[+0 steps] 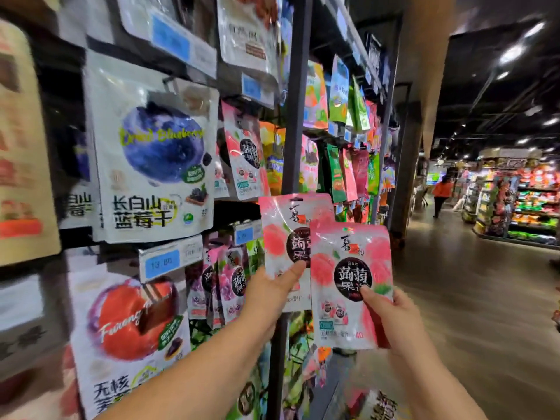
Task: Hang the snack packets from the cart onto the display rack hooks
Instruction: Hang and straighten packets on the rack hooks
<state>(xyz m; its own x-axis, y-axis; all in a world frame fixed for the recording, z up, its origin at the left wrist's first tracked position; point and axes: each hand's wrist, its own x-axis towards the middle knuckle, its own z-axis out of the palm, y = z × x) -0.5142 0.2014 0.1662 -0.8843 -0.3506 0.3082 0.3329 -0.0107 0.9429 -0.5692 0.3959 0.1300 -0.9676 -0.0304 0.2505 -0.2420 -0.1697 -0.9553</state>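
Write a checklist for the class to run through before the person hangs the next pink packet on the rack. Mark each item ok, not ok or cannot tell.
1. Left hand grips the left packet: ok.
2. Right hand grips the right packet: ok.
3. Hang hole at the left packet's top is uncovered: ok.
4. Matching hung packets found on the rack: ok.
5. Room for another in that row: cannot tell, it is hidden.
6. Left packet raised to that row: not ok, it is lower and to the right.
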